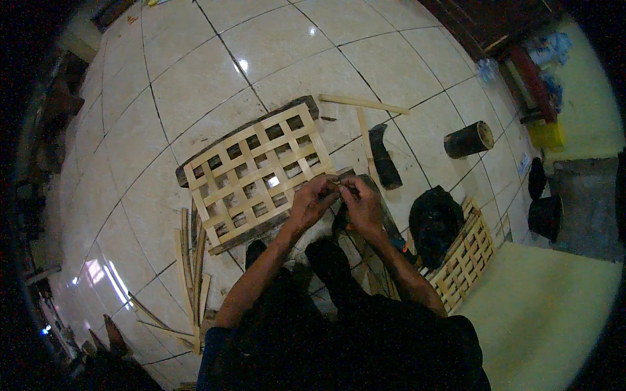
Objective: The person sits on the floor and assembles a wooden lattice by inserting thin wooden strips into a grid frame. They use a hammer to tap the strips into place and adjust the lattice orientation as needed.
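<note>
My left hand (315, 201) and my right hand (360, 203) meet at the near right corner of a woven lattice panel (263, 172) of pale flat strips. Fingertips of both hands are pinched together around something small that I cannot make out. The panel lies flat in open squares, over dark wooden boards (183, 174) that show along its far and near edges. Right of it, a dark curved piece like a blade (385, 159) rests on the floor, beside a narrow pale strip (364, 133).
Another pale strip (365, 104) lies beyond the panel. Loose strips (188, 274) are bunched at the left. On the right are a black plastic bag (435, 221), a second lattice panel (466, 260) and a dark cylinder (466, 140) on its side. The floor is tiled (189, 78).
</note>
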Motion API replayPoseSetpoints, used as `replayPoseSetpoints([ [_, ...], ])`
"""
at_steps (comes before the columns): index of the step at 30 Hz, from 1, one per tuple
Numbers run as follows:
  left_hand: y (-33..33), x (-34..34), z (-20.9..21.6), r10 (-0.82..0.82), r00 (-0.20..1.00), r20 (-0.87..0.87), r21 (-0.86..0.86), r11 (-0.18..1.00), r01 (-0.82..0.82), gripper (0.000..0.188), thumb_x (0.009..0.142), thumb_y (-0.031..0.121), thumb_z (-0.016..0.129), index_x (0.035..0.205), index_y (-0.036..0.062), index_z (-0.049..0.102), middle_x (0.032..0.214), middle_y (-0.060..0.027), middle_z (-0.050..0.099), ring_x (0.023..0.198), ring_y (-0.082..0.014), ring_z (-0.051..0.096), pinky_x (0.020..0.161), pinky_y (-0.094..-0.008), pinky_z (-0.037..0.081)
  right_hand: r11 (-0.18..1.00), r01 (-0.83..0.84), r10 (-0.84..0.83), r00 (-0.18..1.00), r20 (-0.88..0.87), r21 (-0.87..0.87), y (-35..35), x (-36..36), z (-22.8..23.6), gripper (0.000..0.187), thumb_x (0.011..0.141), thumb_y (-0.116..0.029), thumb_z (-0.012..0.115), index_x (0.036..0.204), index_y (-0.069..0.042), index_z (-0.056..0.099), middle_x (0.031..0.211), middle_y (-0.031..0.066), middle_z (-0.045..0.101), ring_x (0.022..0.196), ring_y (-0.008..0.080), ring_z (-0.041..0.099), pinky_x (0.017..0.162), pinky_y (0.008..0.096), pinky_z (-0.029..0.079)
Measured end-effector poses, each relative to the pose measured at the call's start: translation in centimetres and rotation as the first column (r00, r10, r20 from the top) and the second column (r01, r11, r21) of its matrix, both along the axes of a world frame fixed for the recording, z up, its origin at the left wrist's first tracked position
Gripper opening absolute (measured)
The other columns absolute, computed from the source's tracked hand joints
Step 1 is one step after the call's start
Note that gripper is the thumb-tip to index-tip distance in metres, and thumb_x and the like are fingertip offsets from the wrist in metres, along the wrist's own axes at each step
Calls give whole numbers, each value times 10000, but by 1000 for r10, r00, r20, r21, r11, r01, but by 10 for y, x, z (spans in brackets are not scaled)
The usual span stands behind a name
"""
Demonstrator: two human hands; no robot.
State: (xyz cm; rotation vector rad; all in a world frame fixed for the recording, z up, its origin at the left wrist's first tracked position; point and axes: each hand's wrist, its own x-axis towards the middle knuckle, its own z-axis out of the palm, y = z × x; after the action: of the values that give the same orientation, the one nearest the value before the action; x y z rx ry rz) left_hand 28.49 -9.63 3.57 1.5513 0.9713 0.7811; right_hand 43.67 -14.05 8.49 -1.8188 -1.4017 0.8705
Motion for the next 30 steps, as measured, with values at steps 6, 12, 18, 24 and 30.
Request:
replayPoseSetpoints([
  [6,1,-2,13,-27,996,-79,-41,999,23,308,867,114,660,1155,28,596,1035,-123,655,965,-229,640,856,-350,513,998,-62,60,992,113,15,-2,3,2,208,897,-173,619,1046,-30,647,961,158,678,869,296,670,746,353,507],
  [12,2,-4,-2,-15,1000,-19,64,998,16,276,858,128,658,1121,49,624,987,-123,645,897,-258,636,781,-360,504,998,-60,60,996,60,11,0,-1,4,247,909,-222,601,1028,-10,646,964,182,666,890,331,645,800,386,495],
  [18,1,-5,1,73,996,-59,82,994,-68,201,854,135,659,1029,36,670,974,-142,649,890,-277,630,792,-365,492,917,-325,163,835,526,231,-38,39,-8,276,880,-154,632,1128,-39,587,1068,157,619,914,343,618,749,424,499],
  [24,0,0,-7,113,986,-120,97,990,-102,177,821,95,686,991,47,675,967,-149,644,883,-287,630,751,-360,494,946,-292,318,752,578,-141,-117,67,-41,303,795,-119,678,1082,-77,591,1027,140,609,866,335,608,692,443,485],
  [30,2,-1,1,94,991,-96,247,967,-67,149,805,84,706,944,40,673,938,-102,633,836,-275,617,723,-351,498,974,-217,223,838,499,-72,-126,59,-32,270,819,-148,670,1073,-102,592,963,137,631,844,335,633,666,442,494],
])
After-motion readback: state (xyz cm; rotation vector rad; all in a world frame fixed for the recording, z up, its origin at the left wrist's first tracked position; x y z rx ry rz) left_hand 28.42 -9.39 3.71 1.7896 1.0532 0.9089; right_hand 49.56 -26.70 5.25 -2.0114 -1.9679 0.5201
